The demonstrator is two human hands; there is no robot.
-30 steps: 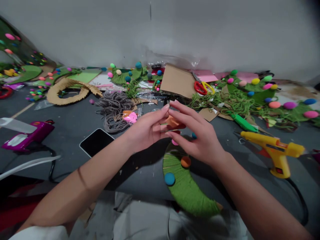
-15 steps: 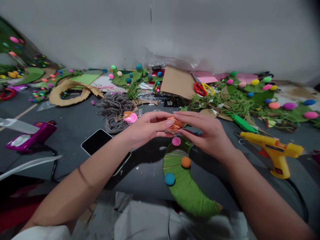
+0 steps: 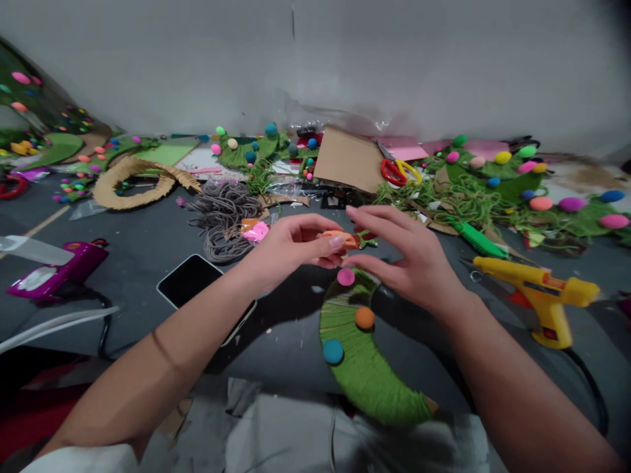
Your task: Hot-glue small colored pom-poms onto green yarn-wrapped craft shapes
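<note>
My left hand (image 3: 290,249) pinches a small orange foam piece (image 3: 341,238) between thumb and fingers, above the table. My right hand (image 3: 409,259) hovers just to its right with fingers spread, fingertips close to the orange piece. Below both hands lies a green yarn-wrapped wreath arc (image 3: 365,361) with a pink pom-pom (image 3: 346,276), an orange pom-pom (image 3: 365,318) and a blue pom-pom (image 3: 333,351) stuck on it.
A yellow glue gun (image 3: 542,295) stands at the right, a purple glue gun (image 3: 54,269) at the left. A black phone (image 3: 190,279) lies near my left forearm. Grey yarn (image 3: 224,213), cardboard (image 3: 348,161), red-yellow scissors (image 3: 399,172) and decorated green wreaths fill the back.
My right hand has let go of the orange piece and spread its fingers. The left hand keeps hold of the piece, which looks flatter now.
</note>
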